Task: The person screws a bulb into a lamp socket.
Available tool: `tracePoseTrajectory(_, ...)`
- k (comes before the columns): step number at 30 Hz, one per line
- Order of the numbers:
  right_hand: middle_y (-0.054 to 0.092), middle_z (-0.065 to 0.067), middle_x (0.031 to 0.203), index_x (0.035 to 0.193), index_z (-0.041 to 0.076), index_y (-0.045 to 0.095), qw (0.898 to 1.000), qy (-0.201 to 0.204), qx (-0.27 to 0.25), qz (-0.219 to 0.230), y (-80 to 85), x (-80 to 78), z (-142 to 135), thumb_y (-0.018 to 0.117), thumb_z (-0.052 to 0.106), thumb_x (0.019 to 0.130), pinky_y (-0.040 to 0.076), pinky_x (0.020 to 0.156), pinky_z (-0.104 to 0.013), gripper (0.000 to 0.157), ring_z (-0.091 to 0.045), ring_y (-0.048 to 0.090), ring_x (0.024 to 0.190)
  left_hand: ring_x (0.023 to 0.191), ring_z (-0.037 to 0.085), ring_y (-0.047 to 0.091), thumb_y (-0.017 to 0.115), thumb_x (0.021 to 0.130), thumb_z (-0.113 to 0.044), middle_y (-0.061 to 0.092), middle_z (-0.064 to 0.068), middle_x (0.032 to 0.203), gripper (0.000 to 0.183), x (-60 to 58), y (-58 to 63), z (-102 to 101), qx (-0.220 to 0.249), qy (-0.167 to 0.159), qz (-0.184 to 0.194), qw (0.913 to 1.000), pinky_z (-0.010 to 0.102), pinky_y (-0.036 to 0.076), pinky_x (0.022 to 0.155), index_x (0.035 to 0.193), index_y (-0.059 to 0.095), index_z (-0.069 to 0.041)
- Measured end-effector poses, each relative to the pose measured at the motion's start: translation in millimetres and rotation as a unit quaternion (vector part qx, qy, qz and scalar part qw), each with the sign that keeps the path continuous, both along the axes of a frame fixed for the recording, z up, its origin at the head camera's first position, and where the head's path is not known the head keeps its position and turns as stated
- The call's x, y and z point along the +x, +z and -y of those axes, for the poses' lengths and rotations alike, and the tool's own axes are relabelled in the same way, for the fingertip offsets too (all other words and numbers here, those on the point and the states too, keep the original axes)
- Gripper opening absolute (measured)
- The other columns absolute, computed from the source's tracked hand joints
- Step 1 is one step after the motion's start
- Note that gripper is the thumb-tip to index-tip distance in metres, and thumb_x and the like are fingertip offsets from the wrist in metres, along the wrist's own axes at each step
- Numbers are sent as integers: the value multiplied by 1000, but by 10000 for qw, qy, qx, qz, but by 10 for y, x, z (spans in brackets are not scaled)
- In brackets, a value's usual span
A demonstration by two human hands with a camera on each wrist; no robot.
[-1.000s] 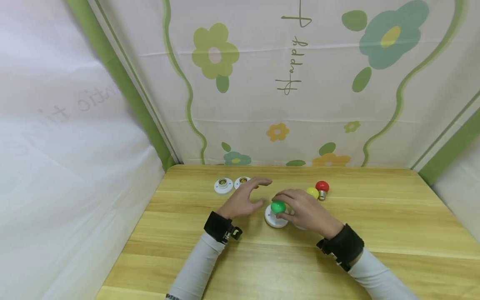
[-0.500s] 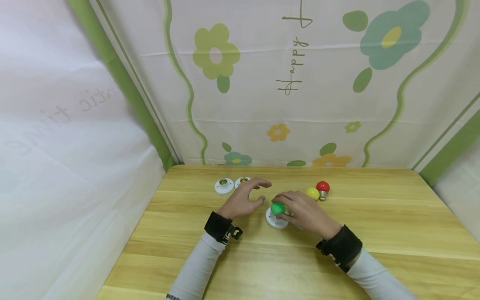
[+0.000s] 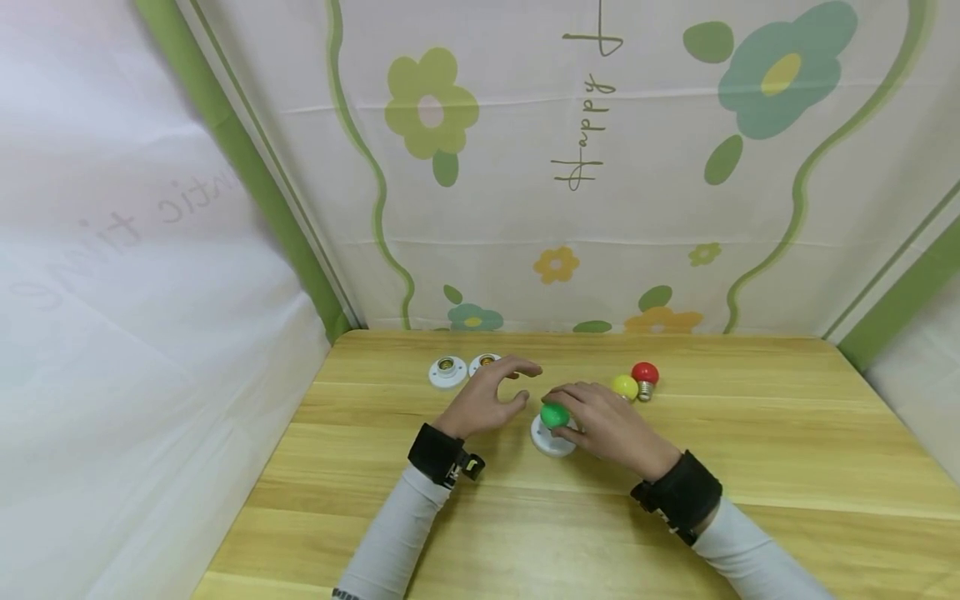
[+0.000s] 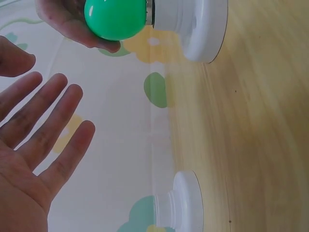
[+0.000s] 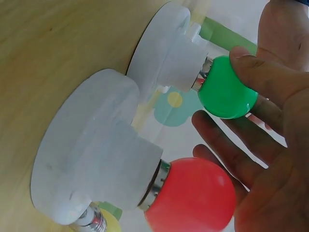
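Note:
Between thumb and fingers, my right hand [image 3: 617,427] pinches a round green light bulb [image 3: 553,415]. The bulb sits upright in a white round lamp holder [image 3: 550,443], with a strip of its metal base [image 5: 202,75] showing above the socket. My left hand [image 3: 489,402] hovers left of that holder, fingers apart and touching nothing. In the right wrist view, a red bulb [image 5: 190,195] stands in a second lamp holder [image 5: 104,154] close by; the right hand hides this pair in the head view.
Two lamp holders without bulbs stand at the back left, one whole [image 3: 447,372], the other partly behind the left hand. A yellow bulb [image 3: 624,387] and a red bulb [image 3: 645,373] lie back right on the wooden table [image 3: 525,533]. Printed fabric walls [image 3: 480,208] rise behind and beside it.
My right wrist has shifted slightly left and down, with the fingers still around the green bulb. The left hand stays in nearly the same place.

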State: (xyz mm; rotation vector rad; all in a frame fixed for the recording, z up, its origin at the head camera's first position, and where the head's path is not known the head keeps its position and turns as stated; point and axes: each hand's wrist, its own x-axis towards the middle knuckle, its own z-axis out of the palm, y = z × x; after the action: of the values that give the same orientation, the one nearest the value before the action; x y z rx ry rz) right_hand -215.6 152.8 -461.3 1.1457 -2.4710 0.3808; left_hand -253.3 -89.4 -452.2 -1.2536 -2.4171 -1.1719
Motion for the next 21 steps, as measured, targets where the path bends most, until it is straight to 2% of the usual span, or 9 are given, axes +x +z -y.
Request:
tracePoseTrajectory(4,62,-3,121,127,14,60,10000,17,-58,50,16,2,-3,76,41,80,50,92,-45,57,-20,55,113,115,10,52,59,93,-12,59,-4,125,37,-9,-7,8,7,2,-39,10000,29,48,96,129,56,-15)
tracePoseTrajectory(8,60,-3,124,130,14,58,9997,79,-244,57,62,2,-26,77,39,79,49,93,-46,60,-22,54,115,116,11,52,61,92,-10,60,3,125,39,-23,-6,15,69,54,-110,9999,34,49,95,130,56,-10)
tracePoseTrajectory(12,61,-2,122,127,14,61,9990,44,-426,-87,128,-17,-84,78,37,79,52,90,-43,56,-21,56,112,116,12,52,62,91,-9,60,8,125,40,-33,8,23,104,148,-92,9998,35,49,95,131,55,-8)
tracePoseTrajectory(15,63,-2,118,124,15,63,9983,-130,-553,-133,193,-34,-157,76,36,81,55,83,-39,49,-18,58,105,117,11,51,62,91,-13,59,5,127,40,-43,10,32,30,316,-92,9995,34,48,96,131,55,-12)
tracePoseTrajectory(21,62,-2,113,119,16,65,9962,-536,-685,45,279,-101,-370,72,34,86,55,72,-35,38,-16,60,93,123,9,47,64,90,-20,56,-5,131,41,-83,-19,65,-151,772,-217,9967,34,44,101,130,56,-20)
